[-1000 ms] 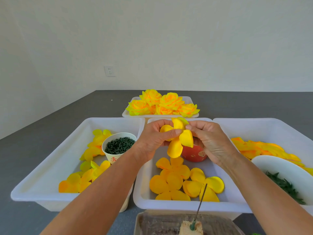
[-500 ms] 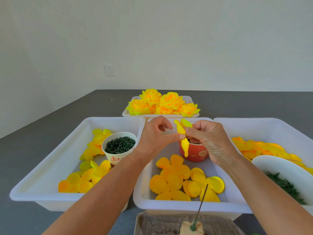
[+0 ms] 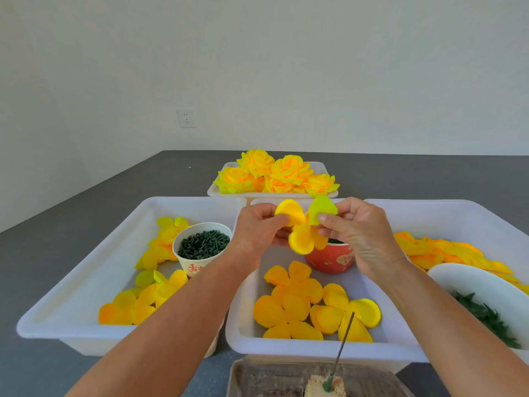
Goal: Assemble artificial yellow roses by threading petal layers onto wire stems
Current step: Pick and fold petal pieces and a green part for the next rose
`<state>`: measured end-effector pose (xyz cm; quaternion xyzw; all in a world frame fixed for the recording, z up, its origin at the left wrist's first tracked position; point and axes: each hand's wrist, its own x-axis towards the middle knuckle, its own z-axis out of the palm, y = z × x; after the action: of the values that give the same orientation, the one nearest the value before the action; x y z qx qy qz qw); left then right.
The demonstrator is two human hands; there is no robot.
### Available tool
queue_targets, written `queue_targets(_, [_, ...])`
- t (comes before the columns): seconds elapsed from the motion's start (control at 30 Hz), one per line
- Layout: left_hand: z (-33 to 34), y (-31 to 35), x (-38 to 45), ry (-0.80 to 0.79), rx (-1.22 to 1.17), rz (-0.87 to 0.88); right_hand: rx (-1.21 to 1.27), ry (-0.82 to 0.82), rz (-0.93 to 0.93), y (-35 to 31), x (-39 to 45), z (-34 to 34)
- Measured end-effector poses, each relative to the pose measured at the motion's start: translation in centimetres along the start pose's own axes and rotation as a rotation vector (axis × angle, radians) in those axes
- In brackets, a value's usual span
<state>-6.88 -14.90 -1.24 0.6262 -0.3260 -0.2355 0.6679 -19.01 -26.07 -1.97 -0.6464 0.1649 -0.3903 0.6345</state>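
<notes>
Both hands hold one yellow petal layer [image 3: 301,236] in the air above the middle white tray [image 3: 320,346]. My left hand [image 3: 257,230] pinches its left lobe and my right hand [image 3: 357,233] pinches its greenish right lobe, so the layer is spread open. More loose petal layers [image 3: 297,305] lie flat in that tray. A thin dark wire stem [image 3: 343,336] stands tilted in a small block [image 3: 325,386] at the bottom, with nothing on it. Finished yellow roses [image 3: 274,176] fill the far tray.
The left tray [image 3: 71,330] holds yellow petals and a paper cup of dark green pieces [image 3: 203,245]. A red cup [image 3: 330,257] stands in the middle tray under my hands. The right tray [image 3: 458,213] holds orange-yellow petals [image 3: 438,250] and a white bowl of green leaves [image 3: 486,308].
The petal layer hung narrow and folded between my fingers half a second ago; now both hands have pulled it apart and its lobes are spread wide.
</notes>
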Motion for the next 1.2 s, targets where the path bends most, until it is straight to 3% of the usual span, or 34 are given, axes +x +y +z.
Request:
queue_targets(0.27, [-0.9,0.0,0.7,0.29,-0.16,0.001,0.142,0.194,0.07,-0.5,0.3,-0.6])
queue_targets(0.57, [-1.9,-0.1,1.2,0.596,-0.14,0.111,0.16,0.226,0.04,-0.4,0.5,-1.0])
queue_targets(0.67, [-1.8,-0.2,1.2,0.57,-0.05,0.151,-0.002,0.106,-0.011,-0.3,0.2,-0.7])
queue_targets(0.8, [-1.5,-0.3,1.3,0.536,0.041,0.186,-0.478,-0.209,-0.124,0.5,-0.2,-0.1])
queue_targets(0.97, [-1.5,-0.4,1.2,0.509,0.138,0.237,-0.732,-0.528,-0.007,0.8,-1.0,0.5])
queue_targets(1.07, [-1.1,-0.6,1.1,0.408,0.163,0.214,-0.758,-0.407,-0.057,0.7,-1.1,0.7])
queue_targets(1.13, [-0.9,-0.6,0.9,0.325,0.111,0.145,-0.723,-0.231,-0.234,0.6,-1.0,0.8])
queue_targets(1.2, [-0.7,-0.6,0.8,0.258,0.023,0.067,-0.758,-0.172,-0.426,0.4,-0.9,0.8])
